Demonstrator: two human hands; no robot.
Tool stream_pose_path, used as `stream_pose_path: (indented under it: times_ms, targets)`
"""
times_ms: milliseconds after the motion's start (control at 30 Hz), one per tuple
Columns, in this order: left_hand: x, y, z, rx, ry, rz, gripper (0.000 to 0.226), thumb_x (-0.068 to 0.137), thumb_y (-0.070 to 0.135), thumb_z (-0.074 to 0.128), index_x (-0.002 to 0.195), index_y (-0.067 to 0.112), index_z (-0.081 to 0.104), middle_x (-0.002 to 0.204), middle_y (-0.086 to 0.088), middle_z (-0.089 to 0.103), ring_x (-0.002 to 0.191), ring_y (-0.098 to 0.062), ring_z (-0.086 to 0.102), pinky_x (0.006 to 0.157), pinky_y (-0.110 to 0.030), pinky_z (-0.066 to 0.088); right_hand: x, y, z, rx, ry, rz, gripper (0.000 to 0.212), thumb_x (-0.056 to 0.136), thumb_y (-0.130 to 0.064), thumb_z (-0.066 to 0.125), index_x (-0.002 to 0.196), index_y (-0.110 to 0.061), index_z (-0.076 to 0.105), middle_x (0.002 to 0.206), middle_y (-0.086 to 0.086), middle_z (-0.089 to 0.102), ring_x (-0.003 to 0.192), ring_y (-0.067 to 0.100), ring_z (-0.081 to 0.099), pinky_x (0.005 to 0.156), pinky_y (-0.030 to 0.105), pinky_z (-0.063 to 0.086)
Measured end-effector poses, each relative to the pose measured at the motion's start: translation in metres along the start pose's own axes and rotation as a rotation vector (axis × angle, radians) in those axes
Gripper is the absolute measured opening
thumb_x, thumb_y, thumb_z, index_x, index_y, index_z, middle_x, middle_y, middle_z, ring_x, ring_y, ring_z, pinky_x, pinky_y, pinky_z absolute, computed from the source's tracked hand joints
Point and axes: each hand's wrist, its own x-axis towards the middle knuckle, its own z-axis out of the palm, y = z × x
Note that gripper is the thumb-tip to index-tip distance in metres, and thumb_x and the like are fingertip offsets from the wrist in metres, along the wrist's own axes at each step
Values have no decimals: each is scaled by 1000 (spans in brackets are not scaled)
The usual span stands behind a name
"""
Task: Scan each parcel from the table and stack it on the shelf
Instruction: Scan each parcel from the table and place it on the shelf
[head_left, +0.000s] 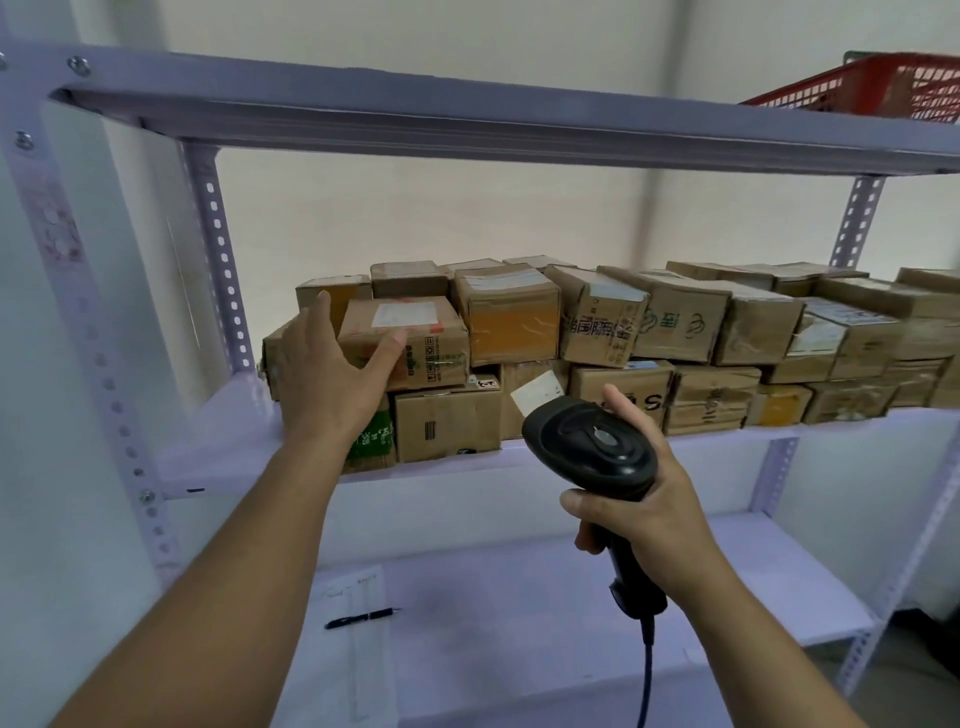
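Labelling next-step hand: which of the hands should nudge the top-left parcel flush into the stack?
Left. The left hand is open and resting against that parcel; the right hand grips the scanner, lower and further right.

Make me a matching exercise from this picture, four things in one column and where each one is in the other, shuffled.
Things:
1. scanner
2. pen
3. red basket
4. labelled parcel

Places:
A. on the top shelf, right end
B. touched by the left hand
C. gripped in the right hand
D. on the paper, lower shelf

Pairs: 1-C, 2-D, 3-A, 4-B
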Motion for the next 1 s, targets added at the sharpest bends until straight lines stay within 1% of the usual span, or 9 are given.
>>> stream_pose_path:
  times_ms: [133, 267, 367, 567, 667, 733, 867, 933, 1000]
  targets:
    - [-21, 20, 0, -95, 148, 92, 73, 84, 60, 57, 142, 19, 38, 147, -5, 39, 137, -24, 31, 110, -48, 33, -10, -2, -17, -9, 3, 4, 93, 72, 10, 76, 129, -55, 43, 123, 7, 59, 55, 31, 64, 55, 36, 56]
    - [-61, 46, 11, -297, 187, 152, 47, 86, 43, 63, 127, 23, 52, 131, -2, 50, 123, -21, 46, 96, -33, 41, -21, -1, -39, -19, 33, 12, 92, 72, 10, 76, 127, -55, 41, 121, -1, 59, 59, 29, 67, 56, 33, 57]
    - [-100, 62, 33, -402, 95, 126, 32, 85, 41, 59, 116, 33, 53, 118, 6, 53, 112, -20, 54, 91, -41, 50, -29, 4, -59, -50, 66, 30, 92, 74, 8, 76, 132, -52, 37, 119, -9, 59, 66, 29, 71, 58, 32, 58]
    - [-185, 92, 86, -428, -144, -2, 22, 94, 23, 60, 114, 31, 54, 108, 10, 57, 93, -5, 54, 77, -19, 45, -45, 24, -100, -43, 161, 71, 89, 76, 0, 78, 128, -58, 33, 117, -14, 59, 78, 24, 71, 59, 26, 57]
    - [-221, 113, 108, -452, -280, -39, 21, 94, 22, 59, 111, 32, 53, 106, 14, 57, 91, 5, 53, 71, -7, 42, -54, 34, -119, -51, 201, 82, 90, 77, -10, 80, 139, -50, 29, 116, -26, 51, 96, 13, 65, 67, 29, 60]
    - [-245, 127, 120, -487, -370, -53, 21, 94, 20, 61, 110, 31, 55, 103, 15, 60, 90, 9, 54, 71, -5, 43, -58, 40, -131, -57, 207, 87, 93, 78, -17, 79, 148, -41, 23, 115, -32, 46, 107, 7, 59, 72, 30, 60]
    - [-281, 146, 143, -534, -603, -81, 22, 91, 17, 64, 106, 33, 57, 98, 18, 64, 87, 8, 57, 73, -7, 45, -61, 55, -153, -50, 217, 107, 94, 81, -26, 78, 149, -40, 14, 119, -30, 45, 120, 19, 57, 90, 37, 57]
    - [-294, 151, 153, -557, -698, -100, 26, 90, 16, 66, 105, 36, 57, 100, 16, 66, 91, 3, 60, 77, -11, 47, -62, 61, -160, -45, 219, 124, 94, 83, -25, 76, 150, -39, 12, 118, -30, 46, 116, 8, 57, 95, 23, 52]
    - [-303, 151, 161, -559, -768, -123, 33, 89, 18, 67, 109, 40, 54, 103, 11, 67, 95, -2, 63, 81, -15, 50, -63, 66, -164, -20, 214, 163, 93, 86, -19, 73, 153, -34, 9, 113, -32, 46, 103, -12, 55, 80, 1, 44]
